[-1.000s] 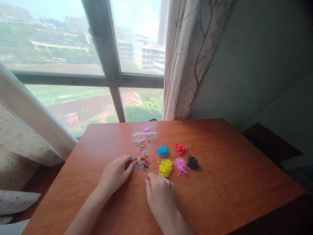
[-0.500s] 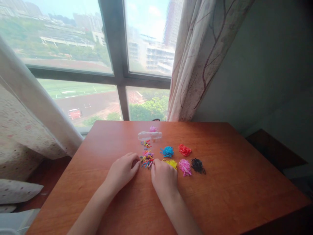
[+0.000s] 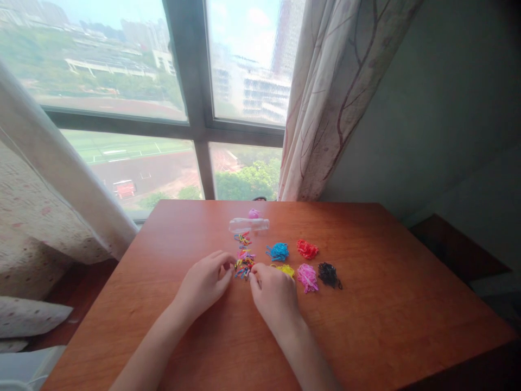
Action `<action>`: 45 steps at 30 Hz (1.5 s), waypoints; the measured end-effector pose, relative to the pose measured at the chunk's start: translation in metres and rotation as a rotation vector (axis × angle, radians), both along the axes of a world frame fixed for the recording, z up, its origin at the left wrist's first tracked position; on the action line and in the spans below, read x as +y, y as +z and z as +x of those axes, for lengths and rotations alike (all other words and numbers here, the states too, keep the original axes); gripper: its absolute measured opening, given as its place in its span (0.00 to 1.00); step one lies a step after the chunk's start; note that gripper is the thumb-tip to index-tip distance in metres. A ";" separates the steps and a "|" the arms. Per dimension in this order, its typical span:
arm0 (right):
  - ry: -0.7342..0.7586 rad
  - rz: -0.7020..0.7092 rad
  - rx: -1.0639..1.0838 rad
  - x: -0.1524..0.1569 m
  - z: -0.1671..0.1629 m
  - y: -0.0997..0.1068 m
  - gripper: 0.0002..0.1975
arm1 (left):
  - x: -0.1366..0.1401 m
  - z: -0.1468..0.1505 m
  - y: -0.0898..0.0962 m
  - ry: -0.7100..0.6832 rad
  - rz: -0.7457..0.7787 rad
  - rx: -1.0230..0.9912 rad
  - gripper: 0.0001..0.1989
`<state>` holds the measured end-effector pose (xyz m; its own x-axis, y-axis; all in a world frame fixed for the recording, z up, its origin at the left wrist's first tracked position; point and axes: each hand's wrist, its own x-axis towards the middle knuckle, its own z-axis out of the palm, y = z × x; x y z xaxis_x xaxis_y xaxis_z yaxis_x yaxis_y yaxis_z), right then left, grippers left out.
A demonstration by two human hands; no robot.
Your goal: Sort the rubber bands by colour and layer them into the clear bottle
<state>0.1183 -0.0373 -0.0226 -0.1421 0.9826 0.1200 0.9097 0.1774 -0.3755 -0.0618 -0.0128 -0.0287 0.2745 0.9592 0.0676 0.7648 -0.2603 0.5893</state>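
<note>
Mixed-colour bands (image 3: 245, 262): location?

On table (image 3: 211, 342), between left hand (image 3: 207, 278) and right hand (image 3: 275, 290).

Grip?

Left: loosely curled. Right: fingertips narrowed at bands' edge.

Holding?

Cannot tell for either; details too small.

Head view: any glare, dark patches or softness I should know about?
Head view: window washed out by daylight; head view, right side: wall in shade; head view, lower middle: mixed pile soft, its details too indistinct to count.
</note>
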 end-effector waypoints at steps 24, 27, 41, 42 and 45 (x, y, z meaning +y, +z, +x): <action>0.002 0.107 0.175 -0.020 0.018 -0.005 0.05 | 0.000 0.005 0.000 -0.098 -0.077 -0.250 0.09; -0.061 0.141 0.204 -0.027 0.041 -0.009 0.07 | 0.001 0.005 -0.001 -0.109 -0.062 -0.193 0.09; -0.606 0.019 0.032 -0.044 0.192 -0.035 0.13 | 0.000 0.008 -0.004 -0.164 -0.064 -0.086 0.09; -0.618 -0.012 0.027 -0.041 0.192 -0.035 0.13 | 0.000 0.008 -0.004 -0.166 -0.063 -0.084 0.09; -0.637 -0.066 0.032 -0.032 0.189 -0.037 0.13 | 0.000 0.008 -0.005 -0.167 -0.064 -0.072 0.09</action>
<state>0.3071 -0.0695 -0.0593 0.4746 0.8787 0.0507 0.8174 -0.4186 -0.3957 -0.0540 -0.0130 -0.0335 0.4270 0.9037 0.0327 0.6691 -0.3401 0.6608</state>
